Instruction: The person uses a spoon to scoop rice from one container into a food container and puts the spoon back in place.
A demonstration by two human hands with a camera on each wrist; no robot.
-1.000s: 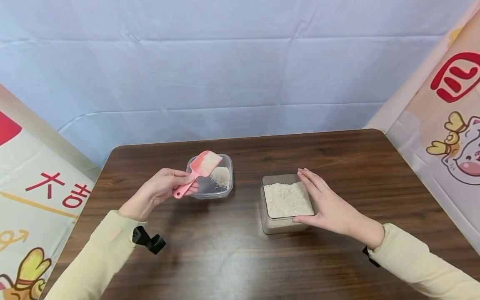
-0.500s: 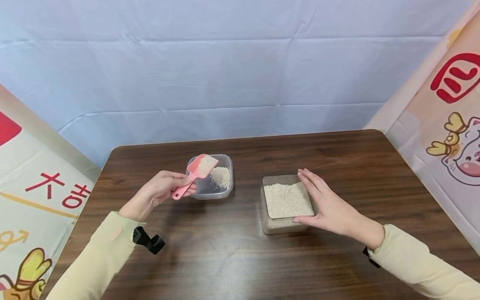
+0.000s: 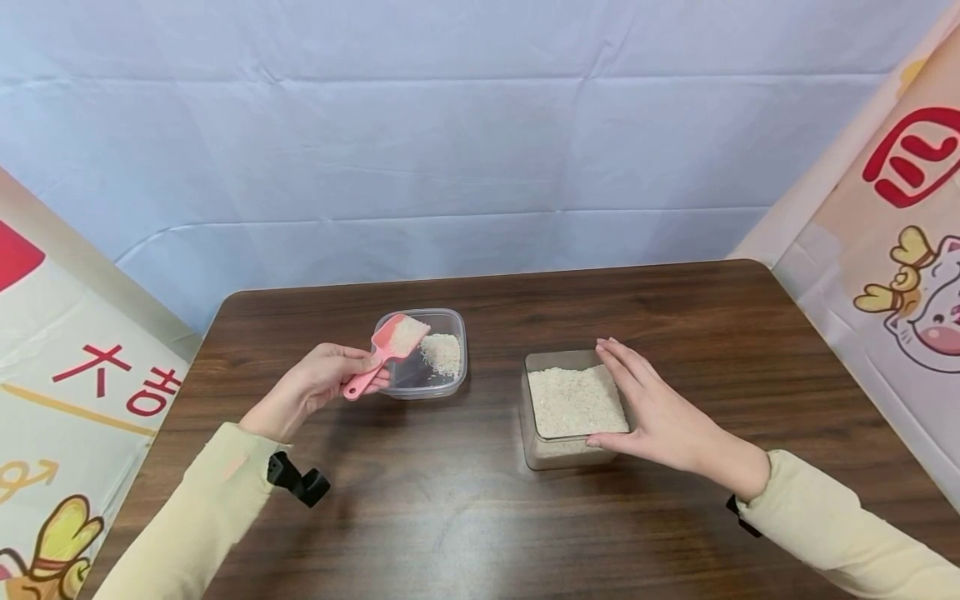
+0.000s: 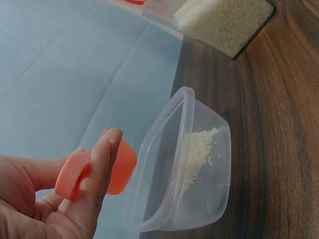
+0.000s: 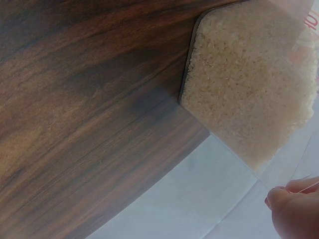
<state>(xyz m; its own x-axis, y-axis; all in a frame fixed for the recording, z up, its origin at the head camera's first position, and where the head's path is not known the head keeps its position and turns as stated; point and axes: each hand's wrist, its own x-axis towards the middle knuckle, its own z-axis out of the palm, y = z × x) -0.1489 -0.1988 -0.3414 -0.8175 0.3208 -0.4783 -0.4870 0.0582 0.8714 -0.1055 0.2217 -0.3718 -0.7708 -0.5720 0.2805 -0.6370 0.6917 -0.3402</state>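
Note:
In the head view my left hand (image 3: pixel 318 377) pinches the handle of a pink scoop (image 3: pixel 383 337) between thumb and fingers. White rice lies in the scoop, which is held over the left part of a small clear plastic container (image 3: pixel 464 358). A little heap of rice (image 3: pixel 442 355) sits on that container's right side. The left wrist view has the scoop (image 4: pixel 124 168) outside the rim. My right hand (image 3: pixel 663 417) holds a larger see-through square box (image 3: pixel 566 452), thumb at its front rim, fingers at the back right corner. Rice (image 3: pixel 577 400) fills much of this box.
Both containers stand apart on a dark wood-grain table (image 3: pixel 480 533) with rounded back corners. A pale cloth (image 3: pixel 450 150) hangs behind it, and printed sheets (image 3: pixel 911 283) hang at the sides. Black wrist straps (image 3: pixel 298 480) show at the sleeves.
The scoop has shifted slightly down and left over the small container, with the left hand following a little. The right hand and both containers have stayed put.

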